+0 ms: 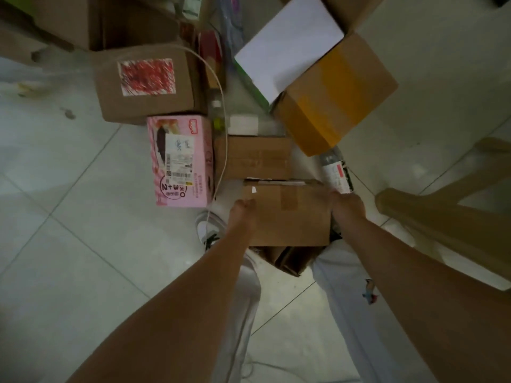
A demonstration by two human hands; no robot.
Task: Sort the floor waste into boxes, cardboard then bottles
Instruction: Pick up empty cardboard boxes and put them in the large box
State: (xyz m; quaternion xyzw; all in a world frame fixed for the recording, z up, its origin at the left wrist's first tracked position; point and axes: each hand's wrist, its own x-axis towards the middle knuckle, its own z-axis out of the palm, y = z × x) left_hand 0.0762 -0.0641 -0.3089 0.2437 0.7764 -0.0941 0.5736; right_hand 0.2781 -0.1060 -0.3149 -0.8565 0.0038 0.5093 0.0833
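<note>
While both hands — left hand (243,214), right hand (347,207) — clamp the sides of a brown box (287,214) just above the feet, the cardboard step looks underway; next, carry it to a sorting box — bottle (336,170) waits.

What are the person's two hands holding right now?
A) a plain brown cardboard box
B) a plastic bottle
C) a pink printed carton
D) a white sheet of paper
A: the left hand and the right hand grip opposite sides of the plain brown cardboard box, while the pink carton and the bottle lie untouched on the floor.
</note>
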